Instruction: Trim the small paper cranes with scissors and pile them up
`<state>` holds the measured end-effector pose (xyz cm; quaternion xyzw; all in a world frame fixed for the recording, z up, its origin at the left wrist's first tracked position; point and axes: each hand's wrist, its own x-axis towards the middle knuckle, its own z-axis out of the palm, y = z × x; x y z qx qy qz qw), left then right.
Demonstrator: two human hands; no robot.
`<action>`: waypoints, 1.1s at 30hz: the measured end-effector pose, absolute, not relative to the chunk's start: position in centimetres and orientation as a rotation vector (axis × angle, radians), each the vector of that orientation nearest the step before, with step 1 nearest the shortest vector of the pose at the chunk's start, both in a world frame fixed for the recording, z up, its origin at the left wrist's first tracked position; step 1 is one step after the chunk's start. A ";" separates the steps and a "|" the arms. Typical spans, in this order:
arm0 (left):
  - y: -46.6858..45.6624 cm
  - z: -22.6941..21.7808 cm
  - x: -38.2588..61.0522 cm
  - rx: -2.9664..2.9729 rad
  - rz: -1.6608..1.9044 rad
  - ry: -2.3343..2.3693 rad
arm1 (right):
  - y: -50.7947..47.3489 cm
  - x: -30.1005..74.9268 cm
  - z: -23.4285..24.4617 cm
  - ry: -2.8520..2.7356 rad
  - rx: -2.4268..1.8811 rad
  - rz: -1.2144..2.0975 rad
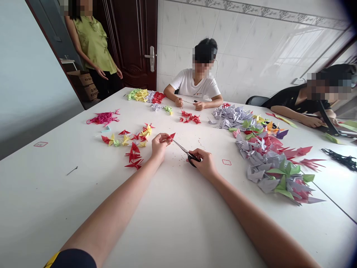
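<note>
My left hand [160, 143] pinches a small red folded paper crane [171, 136] just above the white table [178, 216]. My right hand [203, 162] grips the black handles of a pair of scissors [184, 150], whose blades point up-left at the red crane. Tiny red paper scraps [199, 143] lie on the table beyond the blades. Left of my left hand lie several red and yellow folded cranes [134, 143].
A large heap of grey, red and green cranes [267, 160] fills the right side. A pink pile [103, 118] and a needle [72, 171] lie at left. Two seated people work at the far edge with more cranes; another person stands by the door.
</note>
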<state>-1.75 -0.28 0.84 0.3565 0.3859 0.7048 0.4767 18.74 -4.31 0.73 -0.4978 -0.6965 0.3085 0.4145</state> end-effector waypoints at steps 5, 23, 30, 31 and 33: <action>-0.2 0.8 -1.8 0.903 1.735 0.976 | -4.4 18.7 0.8 -1.748 -1.265 0.791; -0.2 0.7 -1.8 1.053 1.710 1.058 | -4.1 18.7 0.0 -1.785 -1.283 0.494; -0.1 0.8 -1.9 1.030 1.748 1.066 | -4.2 18.7 0.8 -1.792 -1.275 0.575; -0.1 0.8 -1.9 1.027 1.751 1.065 | -4.2 18.7 0.8 -1.797 -1.276 0.588; 0.0 0.8 -1.8 1.021 1.754 1.062 | -4.2 18.7 0.8 -1.798 -1.276 0.603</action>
